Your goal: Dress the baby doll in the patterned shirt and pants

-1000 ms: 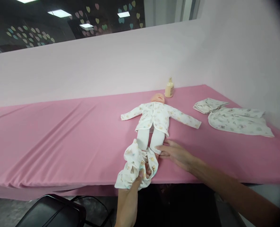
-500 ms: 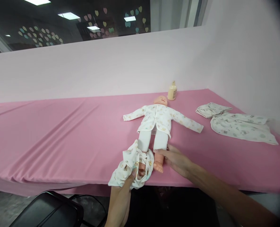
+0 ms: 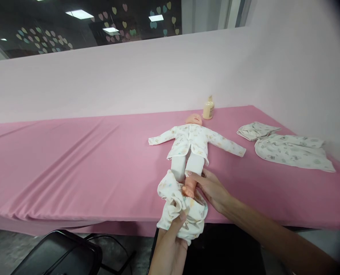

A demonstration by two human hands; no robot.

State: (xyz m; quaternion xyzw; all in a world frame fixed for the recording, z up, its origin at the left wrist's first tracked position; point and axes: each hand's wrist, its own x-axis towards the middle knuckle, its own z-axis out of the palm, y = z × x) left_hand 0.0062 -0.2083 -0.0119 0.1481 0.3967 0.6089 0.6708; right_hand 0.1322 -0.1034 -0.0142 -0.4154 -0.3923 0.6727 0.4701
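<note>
In the head view, a doll [image 3: 195, 163] lies face up on a desk [image 3: 86, 172] covered in pink cloth, its head toward the wall [image 3: 115, 84] and its feet toward the near edge. It wears an open-fronted printed jacket [image 3: 188, 139], the sleeves stretched out to both sides; below the hem come white upper legs.

The right hand [image 3: 214, 189] has its grip pinching the lower part of the doll's right-hand leg as seen here, thumb on top, so that the bare foot sits just over a bunched garment [image 3: 195, 214]. The left hand [image 3: 172, 242] has its grip closed on that garment at the near edge of the desk, thumb pressing on the cloth; its fingertips are hidden.

A pump bottle [image 3: 208, 109] stands near the doll's head. To the right lie a smaller printed cloth [image 3: 256, 130] and a larger one [image 3: 293, 151], touching. A black chair [image 3: 57, 256] stands at lower left.
</note>
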